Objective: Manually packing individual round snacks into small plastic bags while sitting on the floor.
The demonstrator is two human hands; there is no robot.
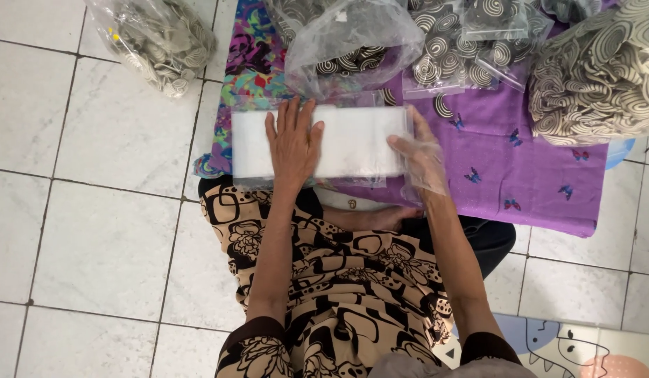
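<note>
The white stack (352, 143) of flat clear bags lies crosswise on the purple cloth (520, 189) just in front of your knees, its left end reaching onto the multicoloured cloth (251, 70). Your left hand (293, 143) lies flat on the stack, fingers straight and spread, gripping nothing. Your right hand (421, 157) is slipped inside a clear bag (426, 175) at the stack's right end, fingers loosely open and touching that edge. Beyond the stack sit open bags of spiral coils (450, 49), with a big loose heap of coils (604, 77) to the right. Another filled bag (156, 38) lies well apart on the white floor tiles (93, 231) to the left.
</note>
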